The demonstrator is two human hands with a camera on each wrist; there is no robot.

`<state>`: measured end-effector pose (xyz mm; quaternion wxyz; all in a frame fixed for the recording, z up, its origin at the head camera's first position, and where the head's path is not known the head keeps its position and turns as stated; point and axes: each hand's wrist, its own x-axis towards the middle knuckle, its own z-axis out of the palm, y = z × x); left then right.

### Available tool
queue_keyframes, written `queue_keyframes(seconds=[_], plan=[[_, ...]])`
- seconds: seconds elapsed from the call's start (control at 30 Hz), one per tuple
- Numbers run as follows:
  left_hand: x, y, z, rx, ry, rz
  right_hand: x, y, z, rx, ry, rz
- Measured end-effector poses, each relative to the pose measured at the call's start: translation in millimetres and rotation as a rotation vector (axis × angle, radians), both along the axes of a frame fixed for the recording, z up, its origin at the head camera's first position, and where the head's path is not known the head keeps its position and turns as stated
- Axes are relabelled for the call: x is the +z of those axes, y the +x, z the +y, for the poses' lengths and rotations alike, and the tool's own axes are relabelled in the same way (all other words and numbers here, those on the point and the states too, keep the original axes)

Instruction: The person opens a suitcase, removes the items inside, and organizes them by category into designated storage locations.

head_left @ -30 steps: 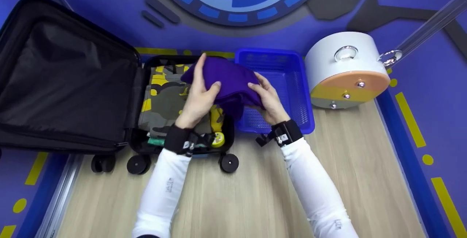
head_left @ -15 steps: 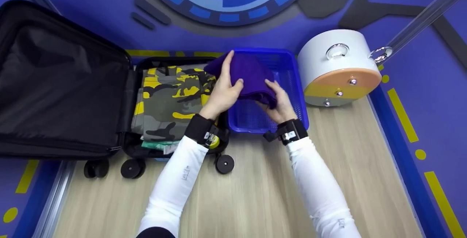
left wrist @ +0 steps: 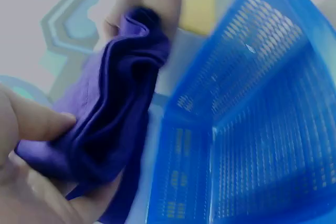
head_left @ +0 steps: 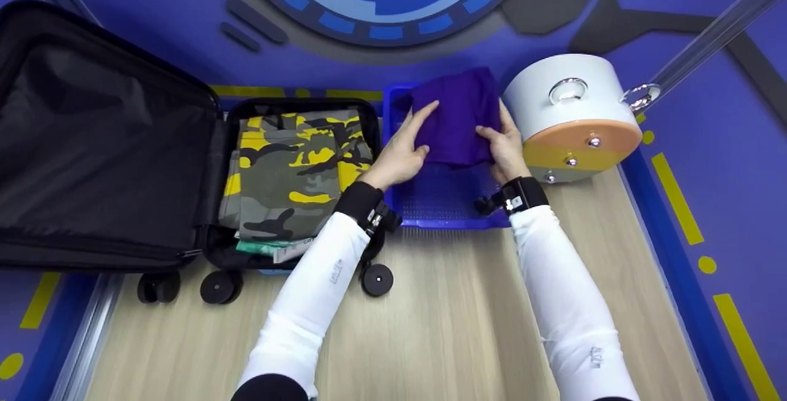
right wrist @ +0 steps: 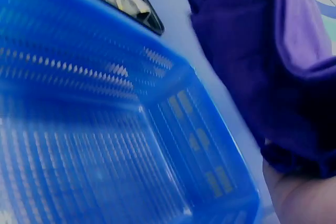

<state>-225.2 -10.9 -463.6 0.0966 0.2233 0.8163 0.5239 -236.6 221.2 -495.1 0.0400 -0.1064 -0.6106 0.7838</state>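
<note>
A folded purple cloth (head_left: 458, 121) is held over the far part of the blue plastic basket (head_left: 449, 224) in the head view. At its left edge my left hand (head_left: 398, 156) grips it, and my right hand (head_left: 505, 147) grips the opposite edge. The left wrist view shows the left thumb on top of the cloth (left wrist: 113, 103) and fingers underneath, its layered folds facing the camera. In the right wrist view the cloth (right wrist: 252, 61) hangs beside the basket wall (right wrist: 194, 140), and part of the right hand (right wrist: 304, 198) shows below it.
Left of the basket lies an open black suitcase (head_left: 110, 155) with folded camouflage clothing (head_left: 289, 173) inside and a green packet (head_left: 258, 247) at its near edge. A white rounded case (head_left: 569, 90) with chrome handles stands close on the right. A patterned blue wall (head_left: 344, 63) rises behind.
Both hands have carried the purple cloth rightward, from over the suitcase to over the basket. The cloth now lies flatter between the hands, and more of the camouflage clothing shows.
</note>
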Motion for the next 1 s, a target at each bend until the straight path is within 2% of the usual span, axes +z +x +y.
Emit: queue_keyframes(seconds=[0.07,0.13,0.27,0.33,0.43,0.57,0.7,0.87,1.0], plan=[[-4.9,-1.1,0.9,-0.019,-0.088,-0.046,-5.6,-0.6,2,-0.002,0.123,-0.037],[-10.8,-1.4,1.3,-0.044,-0.205,-0.114,-12.7,0.7,4,0.031,0.266,-0.135],[-23.4,0.3,1.1,-0.154,-0.457,-0.195,-26.4,8.5,7,0.208,0.498,-0.338],[-27.9,1.3,0.9,-0.215,-0.555,-0.193,-31.3,12.9,9,0.293,0.594,-0.363],[-32.1,3.5,0.7,-0.291,-0.648,-0.182,-34.2,19.4,12,0.386,0.748,-0.337],[-35.6,7.6,2.7,-0.365,-0.676,-0.195,-33.7,26.3,15,0.491,0.945,-0.297],[-39.0,11.7,7.4,-0.423,-0.651,-0.191,-31.8,32.2,17,0.59,1.096,-0.326],[-38.0,17.8,2.8,-0.41,-0.615,-0.185,-28.4,36.8,13,0.644,1.18,-0.344],[-26.0,25.7,-10.5,-0.356,-0.537,-0.129,-18.7,37.9,8,0.569,1.182,-0.277]])
